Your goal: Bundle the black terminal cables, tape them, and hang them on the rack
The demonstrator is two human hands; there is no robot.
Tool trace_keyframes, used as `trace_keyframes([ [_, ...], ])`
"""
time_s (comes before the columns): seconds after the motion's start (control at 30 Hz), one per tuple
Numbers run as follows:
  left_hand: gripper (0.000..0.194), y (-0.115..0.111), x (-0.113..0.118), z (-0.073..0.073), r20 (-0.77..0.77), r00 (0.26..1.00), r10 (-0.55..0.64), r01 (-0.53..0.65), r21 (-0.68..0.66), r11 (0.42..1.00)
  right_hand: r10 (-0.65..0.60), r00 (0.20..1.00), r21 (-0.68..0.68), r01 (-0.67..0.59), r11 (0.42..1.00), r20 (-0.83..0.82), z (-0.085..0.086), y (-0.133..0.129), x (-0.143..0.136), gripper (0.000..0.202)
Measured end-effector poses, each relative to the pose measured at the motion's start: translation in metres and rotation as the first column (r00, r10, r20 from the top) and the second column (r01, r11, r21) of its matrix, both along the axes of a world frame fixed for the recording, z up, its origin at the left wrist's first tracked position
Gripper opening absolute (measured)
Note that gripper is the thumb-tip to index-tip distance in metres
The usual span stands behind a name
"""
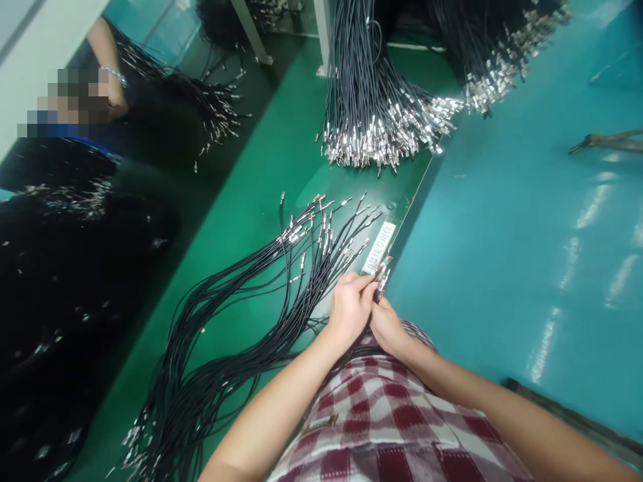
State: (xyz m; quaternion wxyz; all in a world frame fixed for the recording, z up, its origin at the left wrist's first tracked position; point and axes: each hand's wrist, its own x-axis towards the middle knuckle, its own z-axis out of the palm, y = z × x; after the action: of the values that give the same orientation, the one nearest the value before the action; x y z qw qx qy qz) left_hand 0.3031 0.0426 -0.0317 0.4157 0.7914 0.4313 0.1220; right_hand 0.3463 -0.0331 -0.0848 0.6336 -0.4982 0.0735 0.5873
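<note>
"What is the person wearing?"
"A checked garment [372, 418] in dark red and off-white, with softer reddish squares between."
"Any details on it?"
"A line of pale stitching [392, 451] low down, and a small brownish patch [323, 422] on one side."
"And near the wrists?"
"Finely striped cloth [419, 332]. Left hand [350, 304], right hand [389, 328] and both forearms [281, 408] are bare."

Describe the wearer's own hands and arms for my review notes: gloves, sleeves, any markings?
The left hand and right hand are both bare, with no gloves. The left forearm and right forearm show no sleeve, watch, bracelet or marking. Rings can't be ruled out, as some fingers are hidden.
</note>
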Motion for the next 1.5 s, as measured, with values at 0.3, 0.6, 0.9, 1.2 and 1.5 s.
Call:
trace_keyframes([
  [0.3,0.043,-0.011,-0.099,-0.043,-0.16,0.977,-0.141,0.093,-0.275,0.957,0.018,0.995,0.056,-0.012,0.998,-0.101,-0.002,-0.007,0.004,0.044],
  [0.6,0.029,-0.017,-0.106,-0.043,-0.427,0.878,-0.218,0.184,-0.12,0.976,-0.1,0.954,-0.103,0.073,0.992,-0.282,-0.025,0.004,0.012,0.063],
  [0.9,0.015,0.018,-0.052,-0.083,-0.647,0.749,-0.145,0.37,0.226,0.901,-0.121,0.944,-0.108,0.092,0.99,-0.305,-0.032,0.0,0.017,0.064],
  [1.2,0.014,-0.034,-0.074,-0.055,-0.155,0.971,-0.181,0.174,-0.058,0.983,-0.026,0.995,-0.12,0.014,0.993,-0.096,-0.03,-0.002,0.011,0.044],
  [1.5,0.009,0.036,-0.075,-0.067,-0.45,0.89,0.071,0.037,0.225,0.974,-0.104,0.977,-0.157,0.074,0.985,-0.189,-0.026,-0.001,0.013,0.054],
])
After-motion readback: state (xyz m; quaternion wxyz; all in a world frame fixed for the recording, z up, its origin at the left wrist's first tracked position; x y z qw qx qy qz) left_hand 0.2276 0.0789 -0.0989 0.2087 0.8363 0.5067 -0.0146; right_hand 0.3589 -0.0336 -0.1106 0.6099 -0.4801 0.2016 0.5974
